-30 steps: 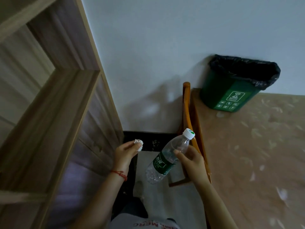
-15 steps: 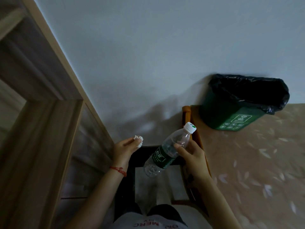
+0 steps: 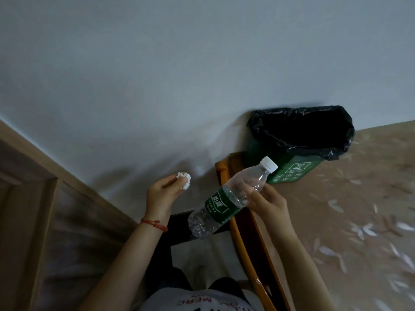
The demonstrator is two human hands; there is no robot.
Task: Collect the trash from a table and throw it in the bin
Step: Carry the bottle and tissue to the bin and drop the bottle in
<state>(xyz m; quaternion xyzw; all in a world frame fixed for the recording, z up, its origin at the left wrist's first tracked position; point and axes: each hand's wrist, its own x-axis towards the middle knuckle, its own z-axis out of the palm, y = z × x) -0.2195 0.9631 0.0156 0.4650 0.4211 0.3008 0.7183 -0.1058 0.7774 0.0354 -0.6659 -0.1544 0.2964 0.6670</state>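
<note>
My right hand (image 3: 268, 202) grips a clear plastic bottle (image 3: 226, 200) with a green label and white cap, tilted with the cap up and to the right. My left hand (image 3: 162, 193) pinches a small crumpled white paper ball (image 3: 184, 178) between fingertips. A red string sits on that wrist. The green bin (image 3: 289, 170), lined with a black bag, stands against the white wall up and to the right of the bottle's cap. Its mouth is open and dark inside.
An orange wooden chair rail (image 3: 243, 239) runs from below the bin toward me, beside the right forearm. The beige patterned floor (image 3: 350, 221) spreads to the right. A wooden cabinet (image 3: 40, 221) fills the lower left. The white wall (image 3: 179, 75) covers the upper half.
The view has swung up and right, so the bin now sits closer and lower in view. Both hands have risen a little toward it, still holding the bottle and paper.
</note>
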